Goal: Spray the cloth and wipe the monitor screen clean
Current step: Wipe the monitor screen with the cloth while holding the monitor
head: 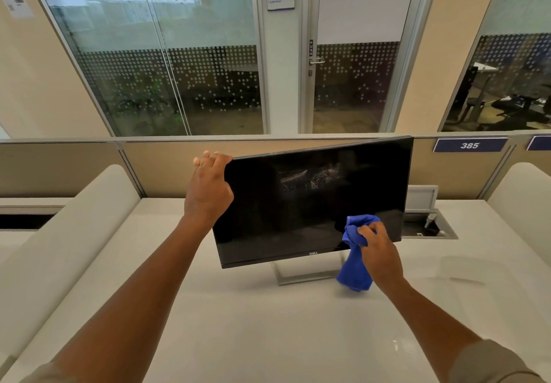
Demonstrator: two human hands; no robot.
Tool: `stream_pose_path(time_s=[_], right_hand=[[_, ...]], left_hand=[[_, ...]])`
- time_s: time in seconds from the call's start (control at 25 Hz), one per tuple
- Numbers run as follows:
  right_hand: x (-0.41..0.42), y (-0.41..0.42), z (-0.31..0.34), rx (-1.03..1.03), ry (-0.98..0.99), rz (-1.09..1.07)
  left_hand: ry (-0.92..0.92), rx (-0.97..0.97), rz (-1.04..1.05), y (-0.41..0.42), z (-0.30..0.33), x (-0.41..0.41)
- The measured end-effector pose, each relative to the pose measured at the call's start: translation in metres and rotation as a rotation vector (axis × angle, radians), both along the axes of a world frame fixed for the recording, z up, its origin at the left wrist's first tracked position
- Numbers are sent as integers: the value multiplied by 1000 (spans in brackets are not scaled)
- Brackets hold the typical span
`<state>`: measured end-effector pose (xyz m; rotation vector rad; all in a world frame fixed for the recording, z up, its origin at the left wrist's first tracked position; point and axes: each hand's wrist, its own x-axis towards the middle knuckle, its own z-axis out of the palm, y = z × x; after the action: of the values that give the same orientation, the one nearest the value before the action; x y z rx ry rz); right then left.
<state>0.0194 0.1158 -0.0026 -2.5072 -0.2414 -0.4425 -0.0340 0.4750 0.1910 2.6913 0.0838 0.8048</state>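
Observation:
A black monitor [286, 212] stands on a silver stand [304, 275] in the middle of the white desk, its dark screen showing pale smears near the top centre. My left hand [207, 187] grips the monitor's upper left corner, fingers curled over the top edge. My right hand [380, 253] holds a bunched blue cloth [354, 266] and presses its upper part against the screen's lower right area; the rest of the cloth hangs down past the bottom bezel. No spray bottle is in view.
The white desk [253, 323] spreads in front of the monitor. An open cable box [429, 226] sits in the desk right of the screen. Beige partitions [167, 168] run behind, with white curved dividers [74, 233] at both sides. Glass walls and a door lie beyond.

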Motion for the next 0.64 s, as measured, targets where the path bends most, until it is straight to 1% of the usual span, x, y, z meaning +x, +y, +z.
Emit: stream_pose_path(time_s=[0.08,0.16,0.28,0.44,0.52,0.64], right_hand=[[3,-2,6,42,-26,-22],[13,-3,29,85,-97,-53],[35,-11,81,62,-213,-90],[62,-17,151,5,-301,-130],[66,-10,174,-22,-353,-150],[64,14,189,-28,-411,-125]], left_hand=[[-4,-5,-11,1,0,0],[-13,-5,-20,3,0,0],[-24,7,-20,4,-2,2],[-29,4,-22,4,-2,4],[-28,-9,-27,4,-3,4],[-29,-10,-38,5,-3,4]])
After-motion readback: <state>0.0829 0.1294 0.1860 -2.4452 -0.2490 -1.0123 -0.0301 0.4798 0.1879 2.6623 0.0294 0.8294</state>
